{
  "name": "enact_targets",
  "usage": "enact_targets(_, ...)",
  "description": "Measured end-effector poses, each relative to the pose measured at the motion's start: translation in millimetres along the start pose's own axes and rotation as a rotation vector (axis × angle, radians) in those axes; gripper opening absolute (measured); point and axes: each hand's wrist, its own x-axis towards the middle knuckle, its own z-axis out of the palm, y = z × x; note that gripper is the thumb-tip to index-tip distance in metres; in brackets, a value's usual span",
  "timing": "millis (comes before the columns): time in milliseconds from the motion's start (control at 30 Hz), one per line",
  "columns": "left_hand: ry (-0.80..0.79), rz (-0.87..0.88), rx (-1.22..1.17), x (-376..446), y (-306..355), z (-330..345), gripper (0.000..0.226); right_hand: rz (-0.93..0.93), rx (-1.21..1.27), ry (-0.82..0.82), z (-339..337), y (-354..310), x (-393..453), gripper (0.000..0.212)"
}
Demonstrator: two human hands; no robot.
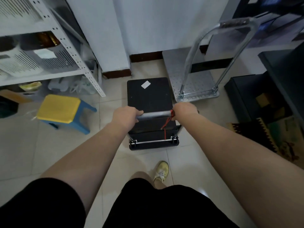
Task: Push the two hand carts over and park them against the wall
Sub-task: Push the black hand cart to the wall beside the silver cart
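Note:
A black hand cart (pixel 148 94) with a white sticker on its deck stands on the tiled floor in front of me, its front end a short way from the white wall (pixel 148 25). My left hand (pixel 125 115) and my right hand (pixel 184 111) both grip its silver handle bar (pixel 155 115), one at each end; a red string hangs from the bar's right end. A silver hand cart (pixel 192 79) with a perforated deck and a tall looped handle stands to the right, its far end at the wall.
A white metal shelf rack (pixel 69 46) with appliances fills the left. A yellow-topped blue stool (pixel 60 109) stands left of the black cart. Dark boxes (pixel 256 96) and a patterned rug (pixel 279 137) lie on the right. My foot in a pale shoe (pixel 162 170) is behind the cart.

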Motion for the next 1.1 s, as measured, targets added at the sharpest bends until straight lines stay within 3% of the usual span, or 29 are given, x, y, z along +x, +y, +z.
enact_targets(100,0.013,0.010,-0.006,36.0,-11.5,-17.4,0.043,-0.010,-0.023,0.003,-26.6,-0.3,30.8,0.019)
enact_targets(333,0.051,0.048,-0.007,107.0,-44.0,-57.3,0.042,0.030,0.000,-0.007,-74.0,-13.3,104.8,0.006)
enact_targets(433,0.027,0.062,-0.039,131.7,-57.6,-74.0,0.043,0.026,-0.025,-0.028,-96.9,-18.3,127.3,0.015)
enact_targets(633,-0.100,0.158,-0.047,160.1,-64.7,-98.5,0.048,-0.021,-0.145,-0.245,-136.4,-15.7,146.1,0.041)
enact_targets(833,-0.122,0.172,-0.038,171.2,-55.7,-105.3,0.049,-0.028,-0.124,-0.231,-137.8,-3.7,152.3,0.039)
enact_targets(967,-0.120,0.090,-0.080,174.6,-37.1,-114.7,0.035,-0.041,-0.062,-0.212,-144.1,19.8,153.5,0.040)
enact_targets(1100,-0.037,-0.012,-0.293,180.8,-2.1,-138.6,0.043,-0.085,0.122,-0.099,-158.1,57.9,153.0,0.059)
